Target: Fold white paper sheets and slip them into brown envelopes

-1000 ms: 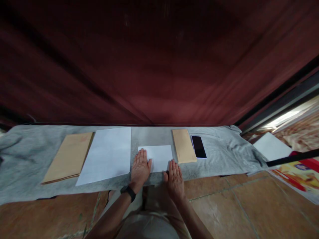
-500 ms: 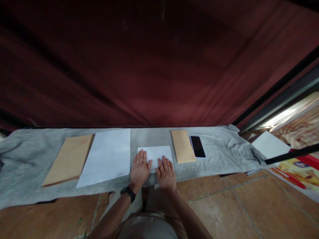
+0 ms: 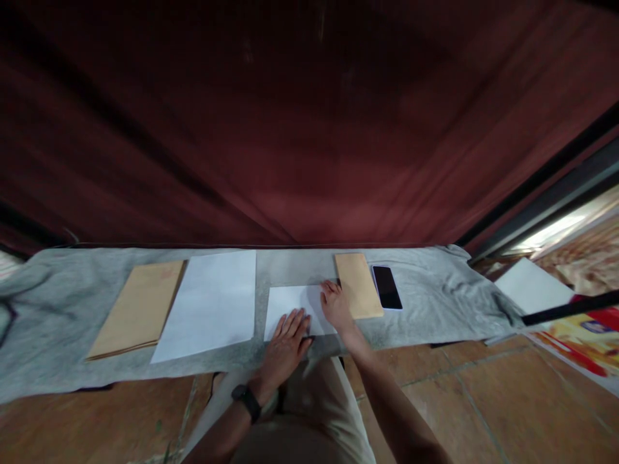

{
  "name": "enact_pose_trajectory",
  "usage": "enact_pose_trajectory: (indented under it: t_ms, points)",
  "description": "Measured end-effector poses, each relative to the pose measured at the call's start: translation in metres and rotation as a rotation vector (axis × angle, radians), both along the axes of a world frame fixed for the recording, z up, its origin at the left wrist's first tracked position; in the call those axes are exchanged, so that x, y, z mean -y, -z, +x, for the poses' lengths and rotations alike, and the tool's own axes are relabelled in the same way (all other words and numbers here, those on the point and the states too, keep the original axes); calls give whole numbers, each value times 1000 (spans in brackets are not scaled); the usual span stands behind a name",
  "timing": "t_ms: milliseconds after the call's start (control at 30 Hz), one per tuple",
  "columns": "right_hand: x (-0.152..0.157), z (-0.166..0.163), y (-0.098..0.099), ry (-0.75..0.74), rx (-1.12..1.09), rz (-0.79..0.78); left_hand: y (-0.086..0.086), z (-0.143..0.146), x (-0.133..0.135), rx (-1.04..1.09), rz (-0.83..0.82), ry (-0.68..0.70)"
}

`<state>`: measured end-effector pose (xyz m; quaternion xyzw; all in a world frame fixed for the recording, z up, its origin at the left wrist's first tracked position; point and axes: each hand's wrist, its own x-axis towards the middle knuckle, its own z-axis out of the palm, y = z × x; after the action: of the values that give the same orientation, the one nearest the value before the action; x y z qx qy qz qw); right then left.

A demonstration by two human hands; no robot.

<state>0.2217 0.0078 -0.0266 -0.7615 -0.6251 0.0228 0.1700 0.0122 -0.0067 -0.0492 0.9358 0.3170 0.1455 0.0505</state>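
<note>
A small folded white sheet (image 3: 285, 303) lies on a grey cloth (image 3: 435, 303) spread on the floor. My left hand (image 3: 286, 345), with a black watch at the wrist, lies flat and open on the sheet's near edge. My right hand (image 3: 334, 305) rests with fingers stretched on the sheet's right end, touching the edge of a small tan envelope (image 3: 356, 285). A black phone (image 3: 386, 287) lies just right of that envelope.
A larger white sheet (image 3: 210, 304) and a stack of large tan envelopes (image 3: 140, 306) lie to the left on the cloth. A dark red curtain (image 3: 290, 129) hangs behind. At the right are another white sheet (image 3: 529, 287), a black bar (image 3: 570, 308) and colourful printed material (image 3: 585, 338).
My right hand has slid forward and right along the folded sheet to its right end. My left hand has shifted right and back to the sheet's near edge.
</note>
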Motion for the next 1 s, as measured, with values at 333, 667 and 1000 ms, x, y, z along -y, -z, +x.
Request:
enact_pose_trajectory:
  t_ms: [333, 667, 1000]
  points:
    - [-47, 15, -8, -24, -100, -107, 2, -10, -12, -83, 62, 57]
    - [-20, 33, -18, 66, -585, 2, -19, -34, -36, 39, -4, -83]
    - [18, -16, 27, 427, -1043, 233, -9, -27, -20, 292, -138, -163]
